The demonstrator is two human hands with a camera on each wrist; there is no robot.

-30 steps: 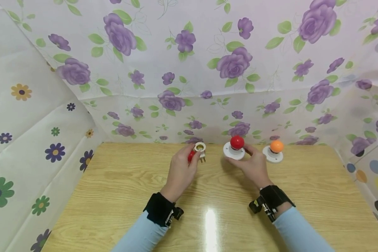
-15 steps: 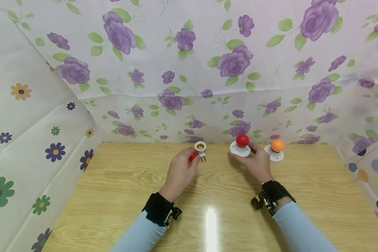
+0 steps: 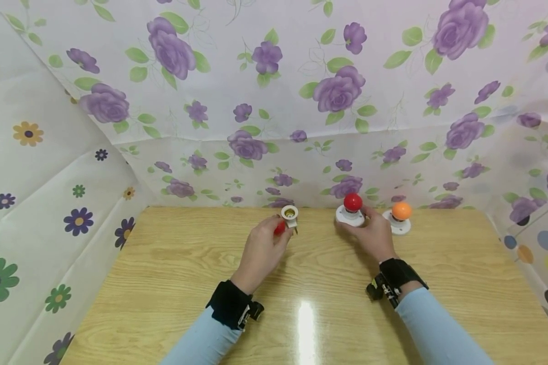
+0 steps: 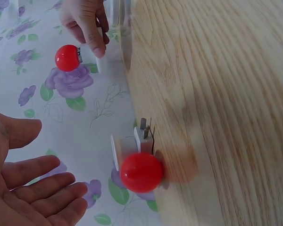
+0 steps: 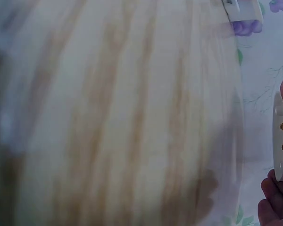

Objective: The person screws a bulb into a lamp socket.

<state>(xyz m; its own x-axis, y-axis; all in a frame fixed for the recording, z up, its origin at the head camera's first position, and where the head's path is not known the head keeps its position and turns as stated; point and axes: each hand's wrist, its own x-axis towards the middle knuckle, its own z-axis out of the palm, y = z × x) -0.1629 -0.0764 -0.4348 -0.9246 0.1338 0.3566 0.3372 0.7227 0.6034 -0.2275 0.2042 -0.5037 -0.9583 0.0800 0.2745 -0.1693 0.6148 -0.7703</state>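
Left hand point(image 3: 262, 246): fingers spread, poised just above a loose red bulb point(image 4: 141, 173), holding nothing.
Right hand point(image 3: 376, 236): pinches a round white lamp base point(image 3: 345, 218) by its rim, raised off the bench point(image 3: 187, 268), brass terminals showing underneath.
Bulb in that base: red point(image 3: 353, 202), upright.
Plug-in socket point(image 3: 289, 213): bulbless, two-pronged, right beside the loose bulb; whether they touch, cannot tell.
Orange bulb point(image 3: 401, 211): upright in a second white base point(image 3: 401, 228), near the right hand.

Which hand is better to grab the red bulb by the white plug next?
Probably the left hand: its open fingers are beside that round, shiny red bulb. The right hand is farther away and holds the round white base under the other red bulb.
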